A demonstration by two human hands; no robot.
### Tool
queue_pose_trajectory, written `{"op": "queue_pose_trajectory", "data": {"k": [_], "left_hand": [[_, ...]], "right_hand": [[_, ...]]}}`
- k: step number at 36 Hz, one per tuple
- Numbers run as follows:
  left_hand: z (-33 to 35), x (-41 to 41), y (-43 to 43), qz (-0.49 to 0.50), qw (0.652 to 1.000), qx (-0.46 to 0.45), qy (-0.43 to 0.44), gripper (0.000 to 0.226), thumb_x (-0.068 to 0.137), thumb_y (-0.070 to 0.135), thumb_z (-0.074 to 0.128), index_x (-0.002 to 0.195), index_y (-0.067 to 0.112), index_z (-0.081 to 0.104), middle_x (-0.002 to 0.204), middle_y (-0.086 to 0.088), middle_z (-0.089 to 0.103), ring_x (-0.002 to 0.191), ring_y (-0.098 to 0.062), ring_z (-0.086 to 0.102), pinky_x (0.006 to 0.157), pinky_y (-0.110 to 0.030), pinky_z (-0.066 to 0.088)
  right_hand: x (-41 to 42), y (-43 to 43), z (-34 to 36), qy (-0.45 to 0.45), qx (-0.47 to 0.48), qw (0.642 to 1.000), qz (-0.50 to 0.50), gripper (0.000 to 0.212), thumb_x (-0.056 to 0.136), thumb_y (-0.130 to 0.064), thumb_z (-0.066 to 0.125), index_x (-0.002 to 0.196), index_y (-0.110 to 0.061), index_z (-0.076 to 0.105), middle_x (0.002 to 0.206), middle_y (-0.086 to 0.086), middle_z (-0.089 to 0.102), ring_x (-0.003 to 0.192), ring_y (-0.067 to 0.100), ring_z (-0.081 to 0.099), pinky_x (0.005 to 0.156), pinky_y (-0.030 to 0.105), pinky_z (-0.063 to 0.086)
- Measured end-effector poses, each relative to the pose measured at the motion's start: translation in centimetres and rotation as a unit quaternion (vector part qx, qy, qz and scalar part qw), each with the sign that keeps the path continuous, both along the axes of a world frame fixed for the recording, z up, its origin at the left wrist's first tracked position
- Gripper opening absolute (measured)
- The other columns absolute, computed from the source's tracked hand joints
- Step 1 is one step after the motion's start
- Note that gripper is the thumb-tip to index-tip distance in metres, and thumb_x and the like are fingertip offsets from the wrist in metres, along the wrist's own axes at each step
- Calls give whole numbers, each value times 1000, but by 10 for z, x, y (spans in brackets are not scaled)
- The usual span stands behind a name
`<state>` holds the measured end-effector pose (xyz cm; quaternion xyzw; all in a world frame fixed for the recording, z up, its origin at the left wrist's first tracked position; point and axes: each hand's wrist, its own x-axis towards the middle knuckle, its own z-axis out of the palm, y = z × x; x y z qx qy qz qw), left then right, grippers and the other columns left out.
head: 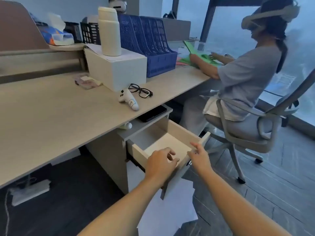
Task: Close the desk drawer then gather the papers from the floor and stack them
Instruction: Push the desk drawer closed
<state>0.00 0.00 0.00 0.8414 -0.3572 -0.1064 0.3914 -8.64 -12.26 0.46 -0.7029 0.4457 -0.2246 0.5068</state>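
The top drawer (177,132) of the grey pedestal under the desk is pulled far out and looks empty inside. My left hand (160,163) rests on the drawer's front edge with its fingers curled over the rim. My right hand (199,156) touches the same front panel farther right, fingers spread along its top. White papers (170,208) lie loosely overlapped on the floor below the drawer front, partly hidden by my forearms.
A person sits in a wheeled office chair (255,132) just right of the drawer, handling green folders. On the desk (51,113) stand a white controller (128,100), black glasses (140,91), a white box, a blue file rack. A power strip (29,191) lies under the desk.
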Motion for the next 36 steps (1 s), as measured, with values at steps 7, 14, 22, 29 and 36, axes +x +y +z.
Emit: {"op": "queue_pose_trajectory", "data": {"k": [7,14,22,29,36], "left_hand": [[-10,-9,1,-49,996,60,32,43,76,57,62,109,31,69,102,14,72,90,-9,63,69,-25,49],[-16,-4,3,-92,990,87,62,54,72,43,72,125,40,61,118,16,69,101,-10,64,73,-26,52],[-17,16,3,-79,991,86,64,49,74,44,71,122,46,61,117,19,69,98,-8,63,63,-24,46],[-28,48,7,-56,994,84,33,46,77,42,70,122,44,62,122,21,66,109,-5,59,76,-27,51],[-40,86,27,-32,989,91,-111,39,86,43,59,124,42,59,106,16,68,103,-16,55,79,-36,53]], "right_hand": [[-14,3,-16,13,69,997,32,75,88,8,53,151,-21,24,143,7,44,133,26,41,96,34,41],[-8,-3,-28,-3,135,989,53,91,85,12,51,154,-30,8,152,4,36,130,21,42,100,40,45],[9,-9,-31,19,102,992,69,76,93,8,44,153,-23,11,155,3,31,139,21,35,105,30,36],[41,-12,-28,56,62,990,111,68,97,-3,40,154,-26,10,133,5,49,103,16,54,80,22,43],[87,-15,-35,70,36,987,137,65,98,-8,37,154,-29,10,92,-2,56,69,8,49,60,21,41]]}}
